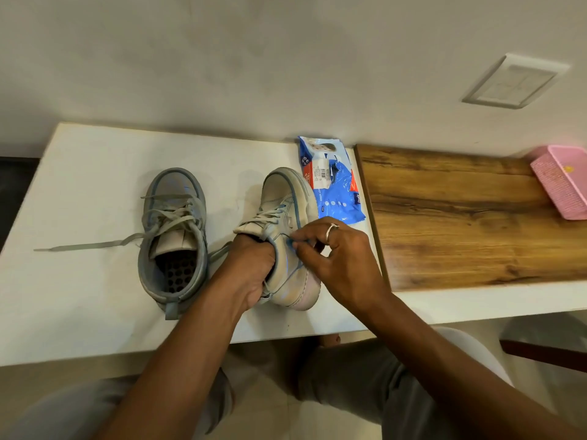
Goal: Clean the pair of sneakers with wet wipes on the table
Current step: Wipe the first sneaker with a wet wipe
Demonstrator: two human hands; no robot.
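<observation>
1. A white desk (89, 173) carries a pair of grey-white sneakers with blue trim, both with their toes pointing to 12 o'clock.
2. The upright sneaker (173, 217) stands on its sole at 9 o'clock from the hands. Its laces are loose, and one lace end (79, 246) trails flat across the desk toward 9 o'clock.
3. The tilted sneaker (286, 198) sits just right of the upright one, apart from it. It is rolled onto its side so that its outer flank and pale sole edge face up and to 3 o'clock.
4. The left hand (251, 271) is pushed into the opening of the tilted sneaker from 6 o'clock. Its fingers are hidden inside and its thumb is outside the heel collar, so it grips the shoe.
5. The right hand (344, 258), with a ring (332, 230) on one finger, rests against the flank of the tilted sneaker. Its fingers (301, 246) are bent, with the tips drawn together on a thin blue line there. Whether they pinch anything cannot be told.
6. A blue wet wipes pack (333, 185) lies flat at 1 o'clock from the tilted sneaker, touching or just behind its toe.
7. At 3 o'clock a wooden panel (460, 223) adjoins the white surface, with a pink basket (562, 185) at its far end.
8. A white switch plate (514, 81) is on the wall at 2 o'clock.
</observation>
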